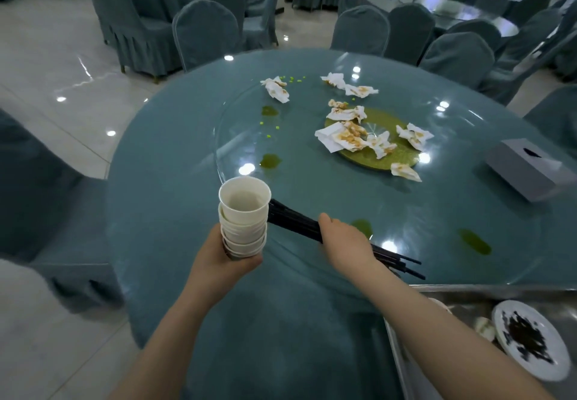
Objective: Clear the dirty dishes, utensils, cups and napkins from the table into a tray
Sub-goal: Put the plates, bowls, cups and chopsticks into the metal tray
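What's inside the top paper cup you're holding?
The top cup of the stack in the left hand looks nearly empty, with only a faint brownish tint at the bottom. The insides of the cups nested underneath are covered, so nothing can be seen there.

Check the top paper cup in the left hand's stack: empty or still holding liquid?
Looks empty. The top cup of the stack in the left hand is upright, with bare pale bottom showing; a thin film can't be ruled out.

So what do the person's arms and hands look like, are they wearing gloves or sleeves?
No gloves and no sleeves in view. Both forearms are bare up to the picture's lower edge, and the left hand and right hand are bare too. I can see no watch, rings or bracelets.
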Tool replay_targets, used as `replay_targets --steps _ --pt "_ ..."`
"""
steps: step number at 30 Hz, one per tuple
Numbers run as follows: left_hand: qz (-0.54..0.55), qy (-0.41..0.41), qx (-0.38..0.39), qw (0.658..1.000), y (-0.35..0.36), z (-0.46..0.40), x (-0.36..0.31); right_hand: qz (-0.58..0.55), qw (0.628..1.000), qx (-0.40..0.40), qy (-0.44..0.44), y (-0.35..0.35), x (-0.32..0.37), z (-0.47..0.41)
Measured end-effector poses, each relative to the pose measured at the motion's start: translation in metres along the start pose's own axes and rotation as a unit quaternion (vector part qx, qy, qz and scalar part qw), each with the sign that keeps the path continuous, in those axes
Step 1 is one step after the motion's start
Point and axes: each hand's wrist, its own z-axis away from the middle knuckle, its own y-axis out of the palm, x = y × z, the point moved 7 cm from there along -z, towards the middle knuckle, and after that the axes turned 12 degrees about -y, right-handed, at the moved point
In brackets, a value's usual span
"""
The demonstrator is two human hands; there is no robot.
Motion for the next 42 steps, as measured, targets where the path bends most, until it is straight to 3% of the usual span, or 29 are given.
replay_targets --steps 8,14,18,22,30,42 --pt "-0.031 0.014 0.023 0.999 0.002 0.072 0.024 -0.042 0.997 -0.035 0.063 -0.001 -0.008 0.101" --pt "-0.03 0.046 0.047 0.997 0.054 0.144 0.021 -0.04 0.992 -0.065 0.101 0.001 -0.033 0.225" --pt "-0.027 0.05 0.09 0.994 0.097 0.181 0.014 -0.097 0.981 -0.034 0.165 0.018 -0.062 0.307" --pt "-0.031 0.072 0.135 0.988 0.138 0.207 0.0 -0.105 0.971 -0.042 0.21 0.024 -0.101 0.366" --pt "-0.048 0.089 0.137 0.985 0.219 0.215 -0.011 -0.112 0.961 -0.049 0.247 0.047 -0.189 0.426" --pt "-0.106 0.026 0.122 0.986 0.438 0.199 -0.021 -0.243 0.925 -0.058 0.285 0.069 -0.384 0.458"
